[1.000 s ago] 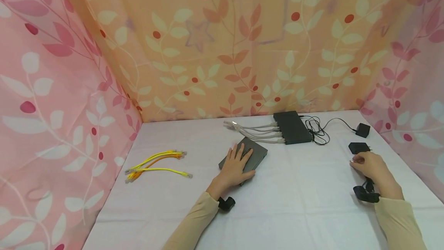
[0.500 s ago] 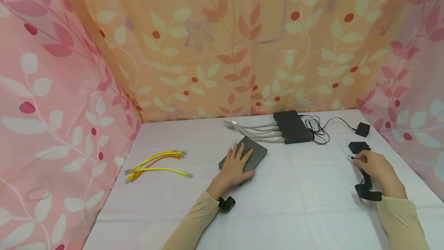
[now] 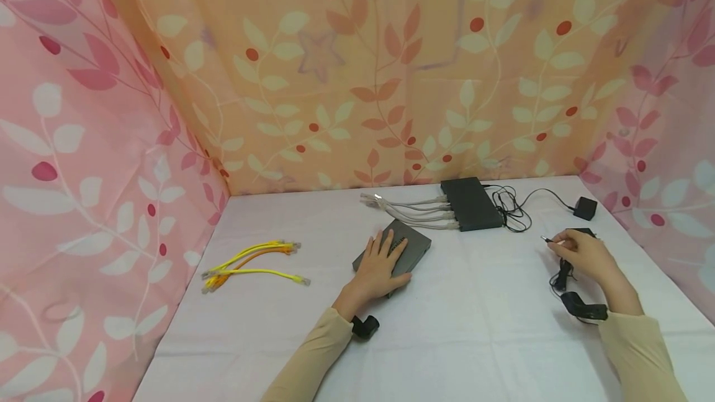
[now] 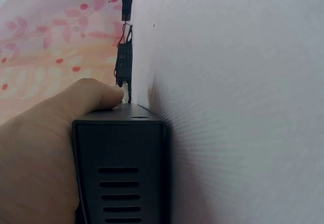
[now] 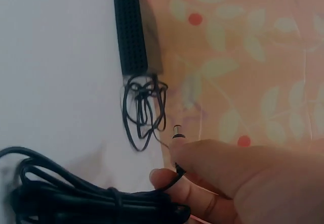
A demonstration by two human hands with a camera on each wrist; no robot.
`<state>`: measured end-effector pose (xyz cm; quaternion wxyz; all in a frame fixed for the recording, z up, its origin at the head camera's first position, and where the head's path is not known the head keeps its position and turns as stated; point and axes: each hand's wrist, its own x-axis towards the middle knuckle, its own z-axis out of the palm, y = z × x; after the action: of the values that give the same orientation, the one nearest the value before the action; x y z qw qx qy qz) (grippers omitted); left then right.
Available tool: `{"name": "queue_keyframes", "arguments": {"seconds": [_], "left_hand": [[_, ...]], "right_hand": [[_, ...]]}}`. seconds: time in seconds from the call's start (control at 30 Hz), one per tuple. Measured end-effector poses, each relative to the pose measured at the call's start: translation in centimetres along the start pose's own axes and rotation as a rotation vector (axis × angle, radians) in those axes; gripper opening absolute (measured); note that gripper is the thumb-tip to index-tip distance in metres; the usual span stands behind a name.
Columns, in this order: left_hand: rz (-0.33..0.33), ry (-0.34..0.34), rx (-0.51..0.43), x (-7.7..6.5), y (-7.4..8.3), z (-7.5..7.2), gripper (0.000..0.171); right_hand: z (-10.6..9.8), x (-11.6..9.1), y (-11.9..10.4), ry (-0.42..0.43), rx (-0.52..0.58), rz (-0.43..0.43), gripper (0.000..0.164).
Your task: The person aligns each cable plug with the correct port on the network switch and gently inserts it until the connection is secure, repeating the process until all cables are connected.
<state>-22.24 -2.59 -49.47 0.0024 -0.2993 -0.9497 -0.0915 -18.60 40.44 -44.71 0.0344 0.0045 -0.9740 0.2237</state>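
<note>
My left hand (image 3: 375, 272) rests with spread fingers on top of a dark grey network switch (image 3: 418, 245), set at an angle on the white cloth. Slots in the switch's side (image 4: 119, 183) show in the left wrist view, close to the hand. Over on the right, my right hand (image 3: 592, 259) pinches the barrel plug (image 5: 177, 131) of a black power cord between thumb and finger, metal tip pointing out. The cord's tied bundle (image 5: 101, 204) hangs below that hand. Behind the hand, a black power adapter (image 3: 583, 230) is mostly hidden in the head view.
Farther back lies a second black switch (image 3: 472, 203) with several grey network cables (image 3: 416, 224) plugged in. Its looped cord (image 3: 511, 209) runs to another adapter (image 3: 584, 208). Yellow and orange network cables (image 3: 251, 262) lie at left. Patterned cloth (image 3: 335, 79) encloses the table.
My right hand has moved left and slightly up with the plug, and the cord bundle has come along with it. The left hand and the switch under it have stayed still.
</note>
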Motion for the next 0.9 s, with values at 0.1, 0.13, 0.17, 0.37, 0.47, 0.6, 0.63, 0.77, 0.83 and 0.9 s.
{"name": "queue_keyframes", "arguments": {"seconds": [0.1, 0.13, 0.17, 0.37, 0.47, 0.6, 0.63, 0.77, 0.83, 0.9], "left_hand": [[0.003, 0.000, 0.006, 0.1, 0.0, 0.1, 0.075], [0.003, 0.000, 0.008, 0.1, -0.1, 0.1, 0.075], [0.003, 0.000, 0.009, 0.1, -0.1, 0.2, 0.075], [0.002, -0.006, 0.006, 0.1, -0.2, 0.3, 0.075], [0.002, -0.004, 0.007, 0.1, -0.1, 0.3, 0.075], [0.003, 0.000, 0.012, 0.1, -0.2, 0.4, 0.075], [0.003, 0.001, 0.014, 0.1, -0.2, 0.4, 0.075], [0.005, 0.004, 0.013, 0.1, -0.2, 0.4, 0.075], [0.007, 0.005, 0.009, 0.1, -0.2, 0.4, 0.075], [0.008, 0.005, 0.005, 0.1, -0.2, 0.4, 0.075]], "right_hand": [[0.3, 0.4, -0.6, 0.020, 0.026, -0.016, 0.033], [0.4, 0.5, -0.8, 0.021, 0.038, -0.013, 0.035], [0.4, 0.5, -1.0, 0.020, 0.052, -0.008, 0.036], [0.7, 0.9, -2.2, -0.002, 0.107, 0.025, 0.042], [0.9, 1.1, -2.8, -0.037, 0.128, 0.031, 0.043], [1.3, 1.4, -3.6, -0.082, 0.145, 0.033, 0.043], [1.5, 1.4, -3.8, -0.089, 0.145, 0.032, 0.043], [2.0, 1.6, -4.6, -0.109, 0.163, 0.031, 0.045], [2.2, 1.7, -5.1, -0.122, 0.193, 0.027, 0.046], [2.5, 1.8, -5.5, -0.138, 0.235, 0.025, 0.046]]}}
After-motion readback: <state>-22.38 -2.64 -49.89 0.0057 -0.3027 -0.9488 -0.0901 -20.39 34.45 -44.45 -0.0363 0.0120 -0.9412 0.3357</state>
